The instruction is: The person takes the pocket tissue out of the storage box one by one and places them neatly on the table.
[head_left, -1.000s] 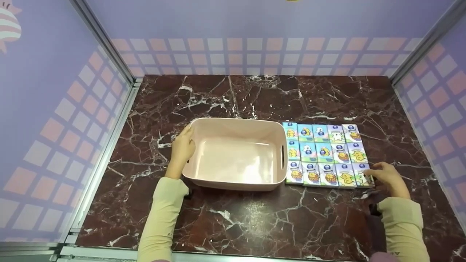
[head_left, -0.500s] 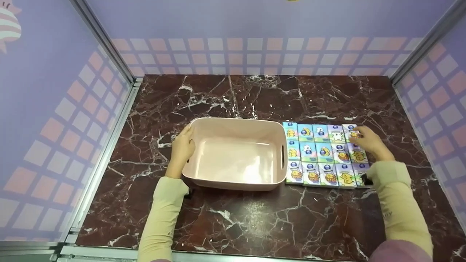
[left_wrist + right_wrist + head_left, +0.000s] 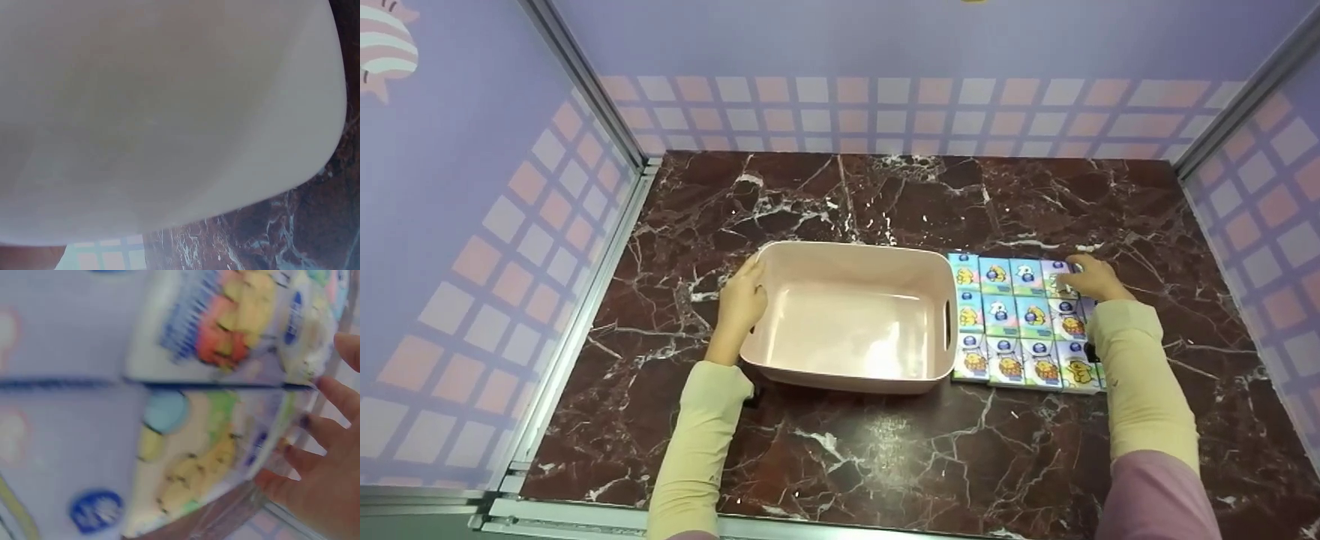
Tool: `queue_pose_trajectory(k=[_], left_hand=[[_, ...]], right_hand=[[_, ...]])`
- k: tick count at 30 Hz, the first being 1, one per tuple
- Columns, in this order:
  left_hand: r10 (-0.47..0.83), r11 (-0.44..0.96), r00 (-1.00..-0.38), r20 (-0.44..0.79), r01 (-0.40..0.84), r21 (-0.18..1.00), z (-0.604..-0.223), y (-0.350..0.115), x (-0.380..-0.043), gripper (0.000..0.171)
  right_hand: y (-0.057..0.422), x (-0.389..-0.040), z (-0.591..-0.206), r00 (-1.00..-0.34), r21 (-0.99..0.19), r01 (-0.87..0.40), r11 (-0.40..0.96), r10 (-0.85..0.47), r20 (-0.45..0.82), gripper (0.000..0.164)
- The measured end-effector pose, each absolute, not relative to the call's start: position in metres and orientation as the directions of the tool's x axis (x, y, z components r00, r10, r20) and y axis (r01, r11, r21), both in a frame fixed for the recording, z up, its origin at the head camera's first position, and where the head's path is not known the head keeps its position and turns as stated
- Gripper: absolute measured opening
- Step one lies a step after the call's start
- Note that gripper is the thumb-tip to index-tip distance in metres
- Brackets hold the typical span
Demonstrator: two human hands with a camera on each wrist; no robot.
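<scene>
A pale pink plastic storage bin (image 3: 847,322) stands on the table with nothing inside. My left hand (image 3: 741,301) holds its left rim; in the left wrist view the wall of the bin (image 3: 225,129) fills most of the frame. Right of the bin lies a flat block of small printed tissue packs (image 3: 1001,311) in rows, blue, white and purple with cartoon animals. My right hand (image 3: 1093,277) touches the back right part of this block, its forearm covering the packs at the right end. In the right wrist view its spread fingers (image 3: 306,458) reach the edge of the packs (image 3: 185,461).
The tabletop (image 3: 885,450) is dark red marbled stone with white veins. Lilac panels (image 3: 922,45) with a checked band close it in at the back and sides. A metal rail (image 3: 585,517) runs along the front edge.
My right hand has gone from the front right corner of the packs to the back right, then further left over the back row. My left hand stays on the bin rim.
</scene>
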State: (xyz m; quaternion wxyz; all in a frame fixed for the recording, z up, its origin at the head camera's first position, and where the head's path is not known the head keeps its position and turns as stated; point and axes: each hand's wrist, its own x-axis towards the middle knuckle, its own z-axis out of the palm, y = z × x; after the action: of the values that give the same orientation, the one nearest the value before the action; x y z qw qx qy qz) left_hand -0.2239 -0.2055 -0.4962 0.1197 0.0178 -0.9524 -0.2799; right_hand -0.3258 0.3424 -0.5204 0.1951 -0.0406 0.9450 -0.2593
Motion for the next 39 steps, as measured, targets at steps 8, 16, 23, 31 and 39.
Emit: queue_pose_trajectory(k=[8,16,23,31,39], left_hand=[[-0.109,0.842,-0.969,0.223,0.029,0.539,-0.496,-0.205,-0.224,0.049],[-0.098,0.855,-0.966,0.241,0.042,0.517,-0.495,-0.205,-0.224,0.048],[-0.093,0.85,-0.967,0.238,0.048,0.524,-0.495,-0.205,-0.223,0.049],[-0.087,0.852,-0.967,0.238,0.051,0.521,-0.494,-0.205,-0.223,0.05],[-0.103,0.843,-0.979,0.175,0.007,0.538,-0.494,-0.204,-0.224,0.05]], right_hand=[[0.341,-0.321,-0.524,-0.938,-0.507,0.046,0.861,-0.137,-0.319,0.061],[0.342,-0.32,-0.527,-0.948,-0.497,0.041,0.867,-0.123,-0.294,0.06],[0.343,-0.32,-0.525,-0.941,-0.506,0.08,0.859,-0.102,-0.321,0.061],[0.343,-0.318,-0.522,-0.949,-0.57,0.112,0.814,-0.082,-0.304,0.055],[0.317,-0.322,-0.504,-0.973,-0.697,0.056,0.715,-0.116,-0.198,0.056]])
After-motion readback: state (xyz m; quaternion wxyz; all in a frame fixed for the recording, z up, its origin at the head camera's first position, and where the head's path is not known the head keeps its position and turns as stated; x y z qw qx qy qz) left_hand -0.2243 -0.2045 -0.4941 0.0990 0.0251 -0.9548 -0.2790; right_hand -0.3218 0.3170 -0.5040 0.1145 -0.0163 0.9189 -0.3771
